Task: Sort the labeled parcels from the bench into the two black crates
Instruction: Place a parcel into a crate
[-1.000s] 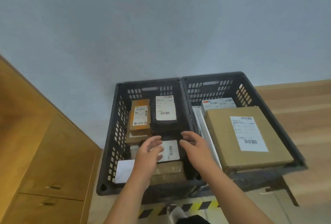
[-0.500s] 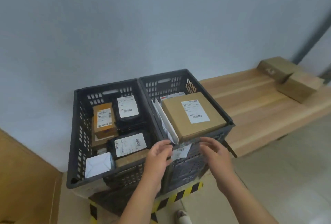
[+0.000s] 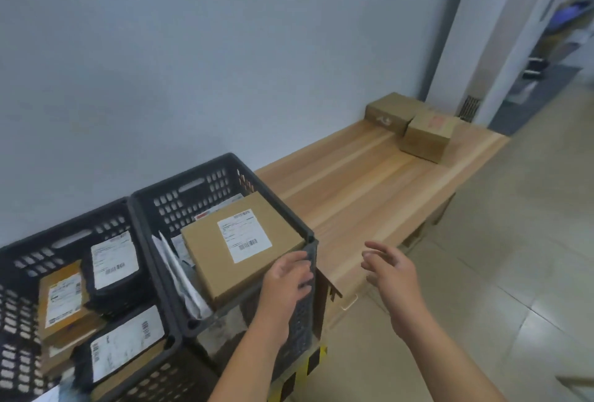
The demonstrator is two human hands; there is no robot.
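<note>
Pale blue-grey wall (image 3: pixel 225 48) fills the far side, and along its foot a wooden bench (image 3: pixel 369 183) runs off toward 1 o'clock. Two cardboard boxes sit at the bench's far end, the back box (image 3: pixel 390 109) against the wall and the front box (image 3: pixel 429 136) touching it. The rest of the benchtop is bare planks, with beige floor tiles (image 3: pixel 482 305) open along its near edge at 3 to 5 o'clock.

Two black crates stand side by side at 7 to 8 o'clock, walls touching, the right crate (image 3: pixel 276 200) butted against the bench end. Strips of yellow-and-black hazard tape (image 3: pixel 313 363) show beneath it. On top of its load lies one large flat box (image 3: pixel 209 260) with a white label, level with the rim; a few white envelopes (image 3: pixel 180 276) stand on edge at its left. The left crate (image 3: pixel 106 213) holds two black mailers with white labels, the far mailer (image 3: pixel 112 260) and the near mailer (image 3: pixel 125 343), plus one orange-brown labelled carton (image 3: pixel 62 298) on plainer cartons.

Both hands carry nothing. The left hand (image 3: pixel 284 282) is at the right crate's near right corner, fingers loosely bent by the rim; whether they touch it I cannot tell. The right hand (image 3: pixel 392 269) hovers over the bench's near edge at 4 o'clock, fingers spread.
</note>
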